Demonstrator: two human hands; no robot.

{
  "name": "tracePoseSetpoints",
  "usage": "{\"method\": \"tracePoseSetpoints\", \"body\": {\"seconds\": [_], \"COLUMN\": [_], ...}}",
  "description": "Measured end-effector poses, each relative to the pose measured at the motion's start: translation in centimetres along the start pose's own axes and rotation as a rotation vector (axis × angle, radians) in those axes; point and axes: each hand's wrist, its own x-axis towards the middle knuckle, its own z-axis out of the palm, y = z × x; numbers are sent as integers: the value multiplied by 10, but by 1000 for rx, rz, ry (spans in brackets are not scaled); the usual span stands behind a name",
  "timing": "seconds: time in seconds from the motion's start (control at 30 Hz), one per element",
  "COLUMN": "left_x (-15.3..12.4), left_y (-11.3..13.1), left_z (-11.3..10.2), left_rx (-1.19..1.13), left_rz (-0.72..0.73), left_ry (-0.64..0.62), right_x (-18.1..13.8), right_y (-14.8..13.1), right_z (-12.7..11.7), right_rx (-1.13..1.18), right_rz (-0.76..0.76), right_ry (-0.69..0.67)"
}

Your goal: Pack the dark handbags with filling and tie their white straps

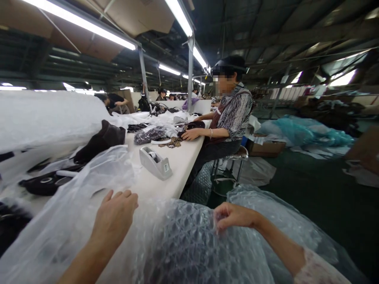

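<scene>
A big sheet of bubble wrap (189, 244) billows over the near end of the white table (180, 161) and across my lap. My left hand (114, 219) rests on it palm down with the fingers curled over its edge, closed on the wrap. My right hand (229, 216) pinches a fold of the same bubble wrap between thumb and fingers. A thin clear plastic bag (89, 185) lies crumpled just left of my left hand.
A grey tape dispenser (155, 161) stands on the table ahead. Dark garments (100, 140) and white plastic heaps lie to the left. A seated person (227, 118) handles small items farther along. A metal stool (233, 165), boxes and bagged goods crowd the floor right.
</scene>
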Motion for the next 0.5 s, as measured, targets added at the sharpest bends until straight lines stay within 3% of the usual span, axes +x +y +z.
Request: {"method": "tracePoseSetpoints", "body": {"seconds": [0.27,0.37,0.43,0.5], "left_x": [-3,-5,-7,-9], "left_y": [-4,0,12,31], "left_z": [-1,-3,-5,-9], "left_rx": [56,50,-97,-427], "left_rz": [-71,-105,-46,114], "left_ry": [0,102,201,240], "right_x": [2,-2,-4,-7], "right_y": [-31,-42,-51,-61], "right_z": [7,15,23,33], "right_rx": [-72,-88,-104,-167], "right_rz": [-75,-97,-118,-169], "right_ry": [29,52,60,50]}}
